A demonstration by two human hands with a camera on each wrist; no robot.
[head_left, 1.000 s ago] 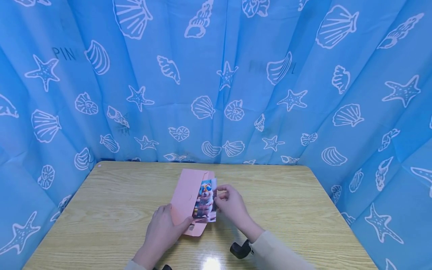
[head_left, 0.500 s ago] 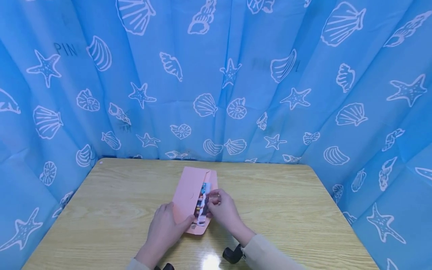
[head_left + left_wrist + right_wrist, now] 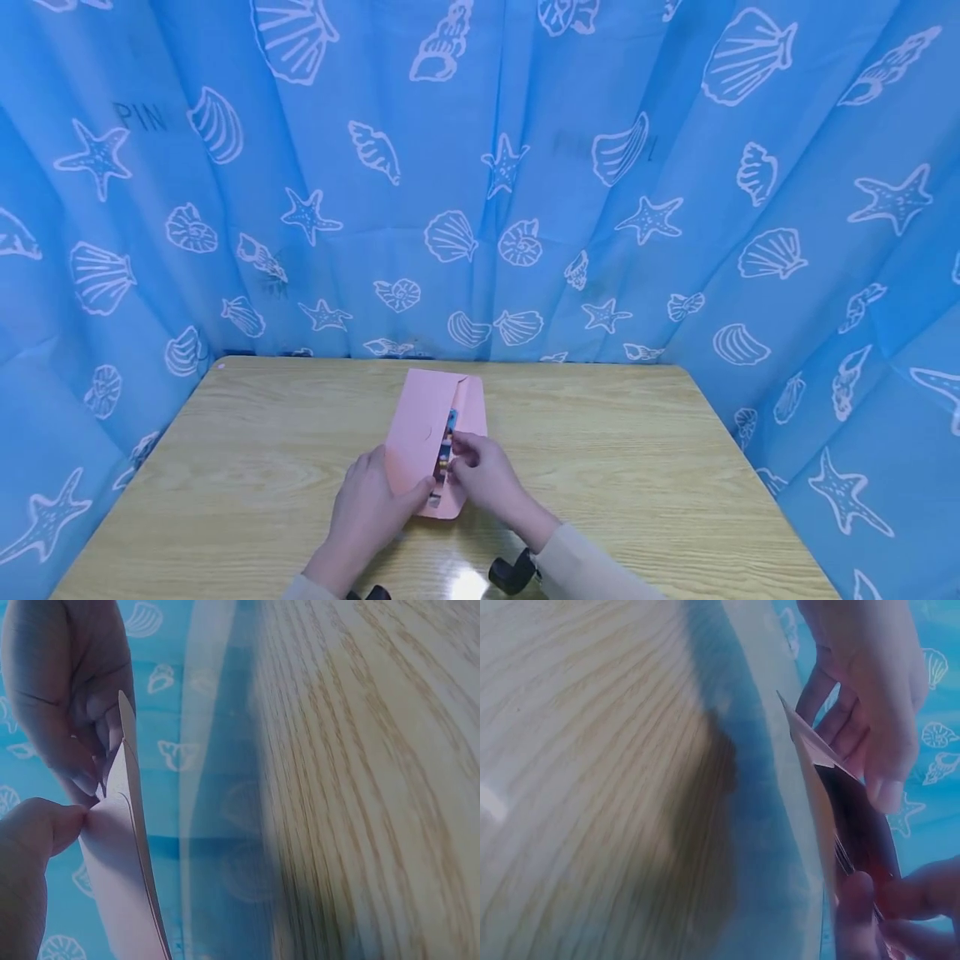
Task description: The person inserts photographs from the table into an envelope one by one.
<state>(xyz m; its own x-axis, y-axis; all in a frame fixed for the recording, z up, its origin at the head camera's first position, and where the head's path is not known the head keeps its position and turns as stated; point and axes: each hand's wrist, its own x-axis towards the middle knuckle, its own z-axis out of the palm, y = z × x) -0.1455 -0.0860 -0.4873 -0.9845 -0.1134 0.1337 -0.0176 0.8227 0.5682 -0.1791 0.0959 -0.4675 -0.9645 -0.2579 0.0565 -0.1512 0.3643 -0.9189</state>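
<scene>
Between my two hands, above the table, is a pink envelope (image 3: 418, 421) with its flap unfolded to the right. A narrow strip of a colourful picture card (image 3: 443, 458) shows at its opening; the rest is inside. My left hand (image 3: 372, 502) grips the envelope's lower left, thumb on its front near the opening. My right hand (image 3: 489, 479) pinches the card's right edge with fingers and thumb. In the right wrist view the card (image 3: 861, 817) looks dark and stands in the opening. The left wrist view shows the envelope (image 3: 120, 870) nearly edge-on.
A wood-grain table (image 3: 637, 450) spreads out beneath the hands. Blue curtains (image 3: 555, 208) with white shells and starfish surround it at the back and sides. A black curved device (image 3: 513, 571) sits by the right wrist.
My right hand has moved left and slightly down, pushing the card into the envelope. Much less of its picture shows now. My left hand keeps its grip on the envelope.
</scene>
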